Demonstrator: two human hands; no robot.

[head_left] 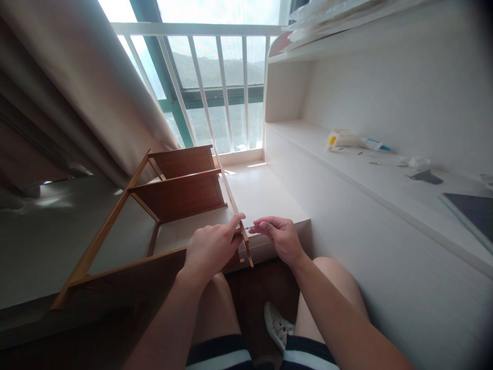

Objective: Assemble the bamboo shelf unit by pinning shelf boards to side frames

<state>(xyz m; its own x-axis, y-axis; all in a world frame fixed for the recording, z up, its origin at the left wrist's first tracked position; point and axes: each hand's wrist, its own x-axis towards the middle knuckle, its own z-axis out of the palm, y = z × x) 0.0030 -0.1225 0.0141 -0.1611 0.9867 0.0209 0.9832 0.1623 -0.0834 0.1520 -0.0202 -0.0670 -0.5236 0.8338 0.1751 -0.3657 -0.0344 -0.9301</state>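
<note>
A wooden shelf rack (179, 196) lies tilted on its side before me, with brown boards between light wood rails. My left hand (213, 244) grips the rack near the end of its right rail (230, 192), thumb and fingers around the joint. On the other side of that rail, my right hand (283, 237) pinches a thin metal piece (248, 228), its tip pointing at the wood. The fingers hide most of this piece, so whether it is a screw or a small hex key cannot be told.
To the right runs a white ledge (342, 154) bearing a small plastic packet (342, 140), several small metal pieces, a grey scrap (427, 177) and a dark flat panel (475, 213). A curtain (88, 77) hangs left. White railing (219, 72) stands before the window. My knees are close below.
</note>
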